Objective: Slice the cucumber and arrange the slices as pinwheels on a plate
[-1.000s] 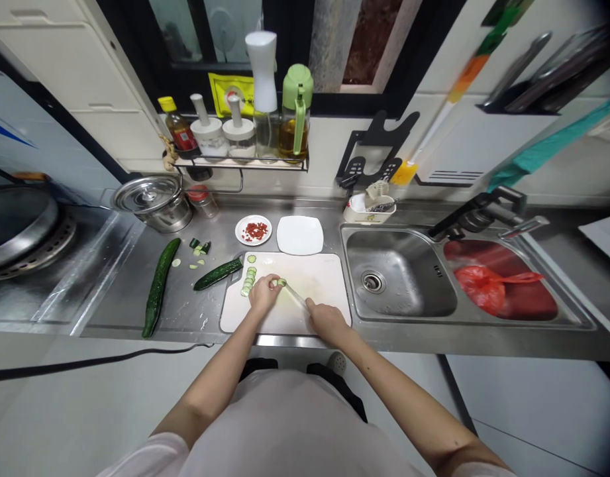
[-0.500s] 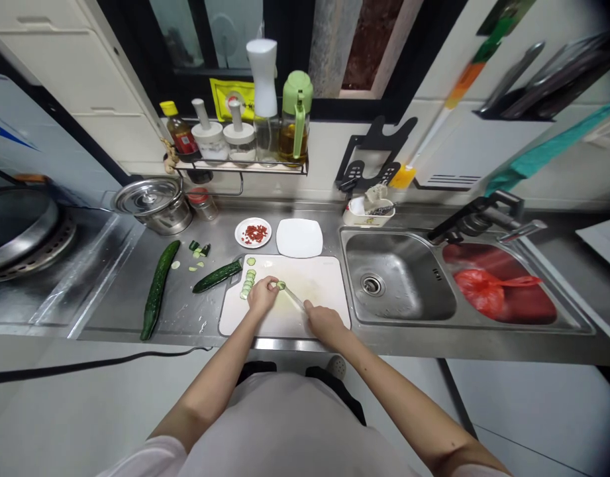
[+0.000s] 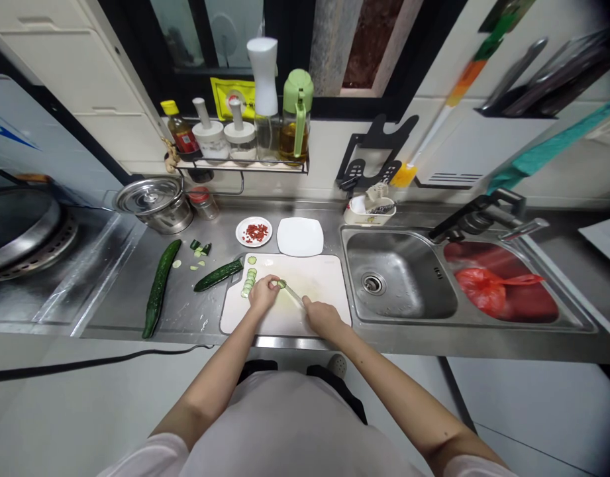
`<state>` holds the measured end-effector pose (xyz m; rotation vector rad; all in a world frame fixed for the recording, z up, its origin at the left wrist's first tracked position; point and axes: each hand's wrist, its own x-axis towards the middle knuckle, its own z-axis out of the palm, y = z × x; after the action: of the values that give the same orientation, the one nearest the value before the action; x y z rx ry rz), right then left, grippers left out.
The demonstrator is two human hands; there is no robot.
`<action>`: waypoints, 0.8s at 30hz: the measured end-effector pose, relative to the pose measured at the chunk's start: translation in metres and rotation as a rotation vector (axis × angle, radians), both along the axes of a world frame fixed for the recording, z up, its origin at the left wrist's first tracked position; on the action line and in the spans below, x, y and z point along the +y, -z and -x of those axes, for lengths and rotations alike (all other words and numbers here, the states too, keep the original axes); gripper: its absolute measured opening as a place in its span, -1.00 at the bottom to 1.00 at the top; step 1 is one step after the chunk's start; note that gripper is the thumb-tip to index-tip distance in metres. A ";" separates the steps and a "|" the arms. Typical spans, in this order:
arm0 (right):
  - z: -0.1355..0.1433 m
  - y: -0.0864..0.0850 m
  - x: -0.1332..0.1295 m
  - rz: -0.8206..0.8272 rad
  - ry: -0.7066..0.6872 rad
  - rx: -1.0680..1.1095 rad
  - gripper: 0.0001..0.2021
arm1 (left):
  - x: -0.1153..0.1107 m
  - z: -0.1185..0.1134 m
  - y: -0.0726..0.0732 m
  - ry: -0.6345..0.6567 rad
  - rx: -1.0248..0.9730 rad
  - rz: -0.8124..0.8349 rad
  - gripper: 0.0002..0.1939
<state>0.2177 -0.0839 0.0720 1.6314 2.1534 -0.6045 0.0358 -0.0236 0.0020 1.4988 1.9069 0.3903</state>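
My left hand [image 3: 263, 294] is closed in a pinch at the edge of a small cucumber slice [image 3: 281, 284] above the white cutting board [image 3: 329, 278]. My right hand [image 3: 325, 318] grips a knife [image 3: 293, 295], its blade pointing left with the tip at that slice; the fingers hide its handle. Left of my left hand, a row of overlapping cucumber slices [image 3: 248, 283] lies on the board, with a single slice [image 3: 252, 260] behind it. A cut cucumber [image 3: 218, 275] rests beside the board, its right end at the board's edge.
A whole cucumber [image 3: 160, 288] and cucumber scraps [image 3: 200, 249] lie to the left. Behind the board stand a plate of chopped red pieces [image 3: 242, 225] and a white square plate [image 3: 299, 236]. A sink [image 3: 404, 278] is at right, a lidded pot [image 3: 165, 215] at back left.
The knife and my right hand have shifted very slightly left at the slice. My left hand keeps its pinch, and the whole view has moved a little.
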 end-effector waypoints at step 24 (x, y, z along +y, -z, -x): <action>-0.031 -0.006 -0.021 0.050 0.023 0.037 -0.68 | -0.001 -0.003 -0.001 0.104 0.091 -0.029 -0.70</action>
<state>0.2490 -0.1051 0.0777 1.6330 2.1303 -0.6955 0.0392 -0.0248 0.0028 1.6527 1.8903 0.3078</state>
